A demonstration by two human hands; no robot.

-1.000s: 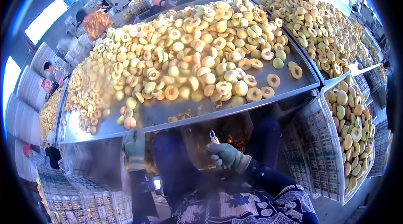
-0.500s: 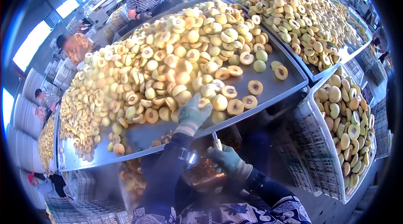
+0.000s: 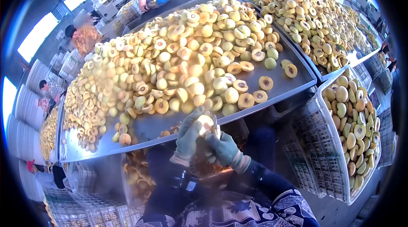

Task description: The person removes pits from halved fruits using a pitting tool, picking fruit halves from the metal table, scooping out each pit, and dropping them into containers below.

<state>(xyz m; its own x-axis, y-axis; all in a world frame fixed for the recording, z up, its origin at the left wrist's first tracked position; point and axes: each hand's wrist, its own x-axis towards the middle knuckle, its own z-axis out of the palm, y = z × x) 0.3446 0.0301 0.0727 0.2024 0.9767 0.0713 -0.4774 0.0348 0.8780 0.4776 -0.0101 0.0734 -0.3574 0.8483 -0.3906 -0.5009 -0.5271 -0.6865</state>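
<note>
A gloved left hand (image 3: 187, 138) is wrapped around a pale fruit (image 3: 205, 123) by the metal table's (image 3: 279, 92) near edge. The gloved right hand (image 3: 225, 147) grips a small tool (image 3: 216, 126) close beside it — contact is unclear. A loose hold could let the fruit twist — and the tool skid into the left glove.

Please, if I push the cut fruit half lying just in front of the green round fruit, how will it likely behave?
The fruit half would probably slide or rock rather than roll, since its cut face points up from the metal tray. Its exposed flesh may be slippery to grip.
</note>
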